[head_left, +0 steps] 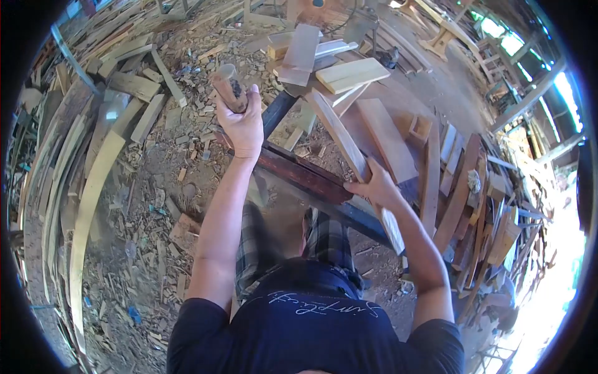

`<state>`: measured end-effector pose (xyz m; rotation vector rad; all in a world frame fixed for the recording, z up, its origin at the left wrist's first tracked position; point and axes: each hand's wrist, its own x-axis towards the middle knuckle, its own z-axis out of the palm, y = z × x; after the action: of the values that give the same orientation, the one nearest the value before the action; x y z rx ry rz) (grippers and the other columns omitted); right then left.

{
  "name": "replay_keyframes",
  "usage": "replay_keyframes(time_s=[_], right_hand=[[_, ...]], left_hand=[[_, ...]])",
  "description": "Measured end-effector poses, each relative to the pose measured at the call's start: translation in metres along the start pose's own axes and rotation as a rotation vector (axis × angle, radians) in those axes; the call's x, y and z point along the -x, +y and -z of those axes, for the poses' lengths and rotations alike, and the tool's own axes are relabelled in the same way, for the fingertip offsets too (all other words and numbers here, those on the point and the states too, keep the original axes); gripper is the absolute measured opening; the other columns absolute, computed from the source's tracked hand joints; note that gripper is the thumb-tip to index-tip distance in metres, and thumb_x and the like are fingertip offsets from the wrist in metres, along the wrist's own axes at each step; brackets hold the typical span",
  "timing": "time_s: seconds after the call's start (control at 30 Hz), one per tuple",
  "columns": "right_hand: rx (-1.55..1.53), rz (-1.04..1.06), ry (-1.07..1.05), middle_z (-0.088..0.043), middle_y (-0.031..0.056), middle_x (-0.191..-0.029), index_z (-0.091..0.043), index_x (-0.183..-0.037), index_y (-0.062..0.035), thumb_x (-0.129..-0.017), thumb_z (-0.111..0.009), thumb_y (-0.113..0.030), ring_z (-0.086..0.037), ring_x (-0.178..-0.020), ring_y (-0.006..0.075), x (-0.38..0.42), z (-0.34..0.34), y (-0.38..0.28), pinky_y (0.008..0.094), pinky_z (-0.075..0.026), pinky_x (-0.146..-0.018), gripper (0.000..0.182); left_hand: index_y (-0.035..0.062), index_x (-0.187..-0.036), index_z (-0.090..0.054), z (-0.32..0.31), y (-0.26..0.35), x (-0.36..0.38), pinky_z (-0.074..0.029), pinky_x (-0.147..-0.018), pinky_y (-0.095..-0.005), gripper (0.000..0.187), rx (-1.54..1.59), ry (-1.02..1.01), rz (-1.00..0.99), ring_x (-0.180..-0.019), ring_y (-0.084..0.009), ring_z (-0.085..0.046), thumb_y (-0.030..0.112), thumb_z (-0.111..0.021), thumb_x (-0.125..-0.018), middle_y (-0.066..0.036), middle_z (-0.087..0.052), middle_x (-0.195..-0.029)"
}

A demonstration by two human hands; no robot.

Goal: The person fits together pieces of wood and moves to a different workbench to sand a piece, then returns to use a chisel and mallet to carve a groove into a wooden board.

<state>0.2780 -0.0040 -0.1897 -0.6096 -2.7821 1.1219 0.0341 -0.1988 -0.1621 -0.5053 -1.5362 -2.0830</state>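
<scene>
My left hand (244, 124) is raised over the left end of a dark reddish beam. Its fingers are closed round a see-through cup (229, 86) with something dark brown inside, tilted away from me. On the other side, my right hand (379, 186) grips a long pale wooden board (336, 131) standing on its edge. That board slants from the far middle toward my right side and crosses near the right end of the dark beam (302, 173). The beam lies across a bench frame in front of my legs.
Cut planks (353, 75) lie stacked beyond the bench, with a wide brown board (387, 138) to the right. A pile of offcuts (458, 199) fills the right side. Long curved slabs (93, 193) line the left. Wood scraps and chips (159, 249) cover the ground.
</scene>
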Motion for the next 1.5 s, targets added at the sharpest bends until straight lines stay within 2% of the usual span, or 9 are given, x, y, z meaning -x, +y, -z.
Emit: replay_keyframes(time_s=[0.1,0.2,0.5,0.73,0.8,0.9,1.2,1.47,1.5], right_hand=[[-0.414,-0.288,-0.149,-0.061,0.0136,-0.092,-0.047,-0.113,0.0030,-0.072,-0.081,-0.030,-0.064,-0.075,0.0195,0.006,0.002,-0.018,0.0318,-0.051,-0.060,0.063],[-0.541,-0.271,-0.180,-0.060,0.0100,-0.090,-0.045,-0.114,0.0026,-0.075,-0.079,-0.027,-0.061,-0.069,0.0141,-0.001,-0.006,-0.006,0.0265,-0.050,-0.052,0.059],[-0.677,-0.419,-0.377,-0.062,0.0113,-0.094,-0.044,-0.115,0.0006,-0.071,-0.082,-0.015,-0.064,-0.078,0.0147,-0.030,-0.007,-0.022,0.0283,-0.054,-0.062,0.060],[-0.587,-0.345,-0.431,-0.061,0.0084,-0.093,-0.042,-0.116,0.0007,-0.070,-0.083,-0.014,-0.061,-0.067,0.0124,-0.041,-0.037,-0.024,0.0256,-0.051,-0.055,0.062],[-0.595,-0.383,-0.481,-0.061,0.0083,-0.093,-0.043,-0.115,0.0006,-0.071,-0.083,-0.017,-0.060,-0.066,0.0115,-0.041,-0.036,-0.029,0.0259,-0.050,-0.054,0.062],[-0.479,-0.406,-0.509,-0.063,0.0116,-0.087,-0.046,-0.109,0.0008,-0.069,-0.084,-0.035,-0.063,-0.069,0.0156,-0.045,-0.027,-0.042,0.0310,-0.050,-0.057,0.067],[-0.146,-0.177,-0.330,-0.062,0.0221,-0.082,-0.045,-0.102,0.0017,-0.069,-0.082,-0.040,-0.064,-0.075,0.0312,-0.040,0.007,-0.052,0.0419,-0.049,-0.069,0.065],[-0.214,-0.276,-0.212,-0.063,0.0188,-0.080,-0.046,-0.097,0.0010,-0.069,-0.082,-0.036,-0.063,-0.074,0.0260,-0.031,0.013,-0.077,0.0394,-0.049,-0.069,0.058],[-0.253,-0.322,-0.204,-0.063,0.0124,-0.082,-0.050,-0.098,-0.0014,-0.070,-0.081,-0.030,-0.063,-0.077,0.0202,-0.031,0.014,-0.087,0.0352,-0.049,-0.071,0.051]], left_hand=[[0.0075,-0.092,-0.046,0.001,0.004,0.003,-0.034,-0.038,-0.0217,0.022,0.059,0.015,0.047,-0.044,-0.0055,-0.045,0.004,-0.068,-0.087,0.001,-0.049,-0.063],[0.0075,-0.092,-0.045,-0.003,0.020,0.008,-0.031,-0.037,-0.0215,0.022,0.161,0.039,0.143,-0.042,-0.0057,-0.042,0.000,-0.065,-0.088,0.001,-0.047,-0.064],[0.0072,-0.097,-0.045,0.016,0.016,0.000,-0.035,-0.041,-0.0235,0.021,0.197,-0.008,0.212,-0.047,-0.0084,-0.044,-0.003,-0.061,-0.087,-0.002,-0.049,-0.068],[0.0064,-0.097,-0.049,0.022,0.016,-0.033,-0.034,-0.046,-0.0262,0.010,0.179,0.041,0.299,-0.050,-0.0111,-0.043,0.003,-0.057,-0.091,-0.004,-0.050,-0.069],[0.0058,-0.089,-0.052,0.020,0.024,-0.045,-0.037,-0.043,-0.0243,0.021,0.185,0.071,0.413,-0.049,-0.0096,-0.048,0.002,-0.071,-0.083,-0.001,-0.053,-0.074],[0.0065,-0.081,-0.055,0.008,0.039,-0.056,-0.036,-0.043,-0.0230,0.019,0.116,0.115,0.457,-0.048,-0.0077,-0.048,0.008,-0.073,-0.084,0.002,-0.053,-0.067],[0.0075,-0.073,-0.056,-0.003,0.037,-0.061,-0.035,-0.043,-0.0211,0.023,0.000,0.110,0.541,-0.047,-0.0052,-0.046,0.016,-0.075,-0.084,0.004,-0.052,-0.060],[0.0069,-0.073,-0.058,0.003,0.021,-0.063,-0.035,-0.044,-0.0213,0.021,0.082,0.034,0.613,-0.050,-0.0055,-0.047,0.014,-0.073,-0.085,0.003,-0.054,-0.062],[0.0068,-0.072,-0.058,0.003,0.021,-0.064,-0.035,-0.044,-0.0212,0.021,0.092,0.016,0.611,-0.050,-0.0053,-0.047,0.013,-0.073,-0.086,0.003,-0.054,-0.062]])
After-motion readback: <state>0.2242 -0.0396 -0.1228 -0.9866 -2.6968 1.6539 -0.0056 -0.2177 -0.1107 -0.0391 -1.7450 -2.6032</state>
